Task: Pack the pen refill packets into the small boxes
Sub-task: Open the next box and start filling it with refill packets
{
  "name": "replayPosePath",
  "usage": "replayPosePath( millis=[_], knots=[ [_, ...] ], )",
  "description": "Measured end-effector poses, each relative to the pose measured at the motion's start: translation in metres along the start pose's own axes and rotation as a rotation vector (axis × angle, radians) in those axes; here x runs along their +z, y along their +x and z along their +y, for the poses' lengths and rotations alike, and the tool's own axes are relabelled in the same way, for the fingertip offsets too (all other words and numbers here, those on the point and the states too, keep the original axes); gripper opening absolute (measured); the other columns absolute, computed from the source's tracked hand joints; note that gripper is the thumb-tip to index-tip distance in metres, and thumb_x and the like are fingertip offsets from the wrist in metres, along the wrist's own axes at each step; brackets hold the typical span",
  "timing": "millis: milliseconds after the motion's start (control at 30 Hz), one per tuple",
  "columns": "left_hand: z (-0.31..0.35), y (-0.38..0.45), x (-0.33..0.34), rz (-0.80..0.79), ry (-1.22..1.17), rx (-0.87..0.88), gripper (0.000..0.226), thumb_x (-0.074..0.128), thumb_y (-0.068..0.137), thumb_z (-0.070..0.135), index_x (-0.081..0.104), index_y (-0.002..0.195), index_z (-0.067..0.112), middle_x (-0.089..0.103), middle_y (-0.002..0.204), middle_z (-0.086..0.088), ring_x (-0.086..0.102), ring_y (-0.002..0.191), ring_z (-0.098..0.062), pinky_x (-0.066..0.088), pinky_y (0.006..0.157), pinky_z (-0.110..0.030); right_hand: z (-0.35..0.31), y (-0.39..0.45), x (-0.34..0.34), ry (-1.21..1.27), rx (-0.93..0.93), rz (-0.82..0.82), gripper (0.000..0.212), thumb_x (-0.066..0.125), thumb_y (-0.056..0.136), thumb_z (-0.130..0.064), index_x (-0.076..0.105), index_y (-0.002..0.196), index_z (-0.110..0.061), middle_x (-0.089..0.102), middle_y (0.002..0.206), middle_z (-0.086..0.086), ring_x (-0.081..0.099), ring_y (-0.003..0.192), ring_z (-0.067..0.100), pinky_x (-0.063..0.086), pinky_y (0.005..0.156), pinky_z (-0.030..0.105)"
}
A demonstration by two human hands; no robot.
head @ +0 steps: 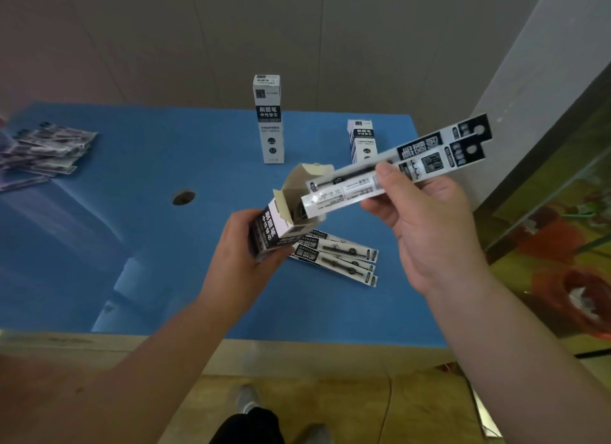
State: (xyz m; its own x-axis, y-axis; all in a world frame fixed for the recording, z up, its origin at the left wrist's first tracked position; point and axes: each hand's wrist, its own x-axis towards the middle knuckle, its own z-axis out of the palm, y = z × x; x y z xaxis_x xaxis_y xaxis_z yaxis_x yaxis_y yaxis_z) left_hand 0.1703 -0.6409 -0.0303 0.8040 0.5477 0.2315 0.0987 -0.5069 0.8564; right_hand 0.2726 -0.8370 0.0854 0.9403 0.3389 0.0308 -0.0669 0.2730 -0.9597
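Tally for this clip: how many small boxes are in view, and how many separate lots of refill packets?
Small boxes: 3 (open box in left hand, tall box, far box)
Packet lots: 3 (in right hand: held packets; table packets; left pile)
Total: 6

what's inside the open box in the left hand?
The tips of the refill packets pinched by the right hand are entering the open box that the left hand grips. Its walls hide anything deeper.
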Motion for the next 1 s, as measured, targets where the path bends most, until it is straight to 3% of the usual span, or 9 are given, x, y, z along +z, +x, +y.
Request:
replayPosePath(
  millis=[67, 167, 267, 400, 500, 600, 700, 833, 1000],
  knots=[
    [0.001, -0.001, 0.0, 0.0, 0.007, 0.016, 0.06, 0.085, 0.079, 0.03, 0.044, 0.113, 0.058, 0.058, 0.116, 0.015, 0.063, 0.11, -0.011, 0.055, 0.092, -0.044, 0.005, 0.001, 0.005, -0.08, -0.036, -0.003, 0.014, 0.062, 0.098, -0.01, 0.071, 0.089, -0.013, 0.078, 0.09, 0.004, 0.074, 0.086, 0.018, 0.058, 0.073, 0.025],
    [0.002, 0.001, 0.002, 0.007, 0.007, 0.02, 0.057, 0.084, 0.079, 0.029, 0.046, 0.115, 0.051, 0.057, 0.115, 0.017, 0.062, 0.11, -0.011, 0.054, 0.093, -0.043, 0.012, 0.001, 0.01, -0.191, -0.054, -0.03, 0.011, 0.064, 0.098, -0.012, 0.073, 0.091, -0.015, 0.079, 0.091, 0.003, 0.075, 0.086, 0.02, 0.06, 0.076, 0.033],
    [0.004, 0.003, 0.005, 0.002, -0.01, 0.029, 0.057, 0.084, 0.078, 0.033, 0.045, 0.117, 0.048, 0.058, 0.115, 0.013, 0.062, 0.11, -0.014, 0.054, 0.092, -0.046, 0.018, 0.0, 0.013, -0.347, -0.06, -0.054, 0.008, 0.068, 0.095, -0.019, 0.074, 0.09, -0.017, 0.078, 0.086, -0.002, 0.073, 0.076, 0.016, 0.062, 0.072, 0.038],
    [0.005, 0.005, 0.008, 0.002, -0.015, 0.021, 0.055, 0.082, 0.076, 0.038, 0.046, 0.118, 0.044, 0.059, 0.116, 0.009, 0.062, 0.11, -0.015, 0.054, 0.093, -0.046, 0.024, 0.008, 0.013, -0.662, -0.128, -0.129, 0.014, 0.073, 0.089, -0.037, 0.073, 0.093, -0.024, 0.059, 0.08, -0.017, 0.05, 0.065, 0.002, 0.039, 0.058, 0.016],
    [0.006, 0.008, 0.008, 0.036, -0.039, -0.031, 0.055, 0.086, 0.077, 0.031, 0.05, 0.117, 0.037, 0.061, 0.116, 0.008, 0.062, 0.109, -0.012, 0.053, 0.093, -0.044, 0.027, 0.013, 0.005, -0.636, -0.15, -0.151, 0.036, 0.076, 0.084, -0.044, 0.066, 0.116, -0.033, 0.049, 0.093, -0.008, 0.042, 0.067, 0.004, 0.04, 0.065, 0.014],
    [0.007, 0.011, 0.004, 0.048, -0.065, -0.083, 0.054, 0.086, 0.078, 0.028, 0.049, 0.115, 0.038, 0.062, 0.117, 0.008, 0.063, 0.108, -0.008, 0.052, 0.094, -0.037, 0.035, 0.017, -0.008, -0.611, -0.168, -0.172, 0.033, 0.074, 0.088, -0.041, 0.063, 0.118, -0.033, 0.054, 0.098, -0.005, 0.049, 0.071, 0.015, 0.044, 0.069, 0.018],
    [0.007, 0.011, 0.0, 0.039, -0.086, -0.108, 0.055, 0.086, 0.078, 0.026, 0.051, 0.119, 0.035, 0.063, 0.119, 0.008, 0.064, 0.109, -0.008, 0.052, 0.096, -0.036, 0.058, 0.028, -0.022, -0.935, -0.143, -0.197, 0.023, 0.071, 0.089, -0.037, 0.063, 0.111, -0.035, 0.056, 0.097, -0.012, 0.054, 0.071, 0.008, 0.043, 0.071, 0.024],
    [0.01, 0.009, -0.001, 0.033, -0.089, -0.125, 0.056, 0.086, 0.078, 0.024, 0.05, 0.121, 0.03, 0.063, 0.12, 0.008, 0.063, 0.109, -0.004, 0.05, 0.093, -0.026, 0.087, 0.029, -0.026, -1.408, -0.109, -0.46, 0.034, 0.07, 0.086, -0.044, 0.067, 0.114, -0.025, 0.059, 0.104, -0.006, 0.058, 0.098, 0.016, 0.05, 0.08, 0.034],
    [0.017, 0.005, -0.003, 0.042, -0.112, -0.139, 0.054, 0.085, 0.079, 0.015, 0.05, 0.117, 0.028, 0.064, 0.113, 0.012, 0.062, 0.097, 0.009, 0.045, 0.079, -0.006, 0.11, 0.022, -0.011, -1.631, -0.174, -0.605, 0.025, 0.063, 0.089, -0.035, 0.064, 0.104, -0.016, 0.055, 0.107, 0.001, 0.054, 0.105, 0.025, 0.05, 0.074, 0.035]
  ],
)
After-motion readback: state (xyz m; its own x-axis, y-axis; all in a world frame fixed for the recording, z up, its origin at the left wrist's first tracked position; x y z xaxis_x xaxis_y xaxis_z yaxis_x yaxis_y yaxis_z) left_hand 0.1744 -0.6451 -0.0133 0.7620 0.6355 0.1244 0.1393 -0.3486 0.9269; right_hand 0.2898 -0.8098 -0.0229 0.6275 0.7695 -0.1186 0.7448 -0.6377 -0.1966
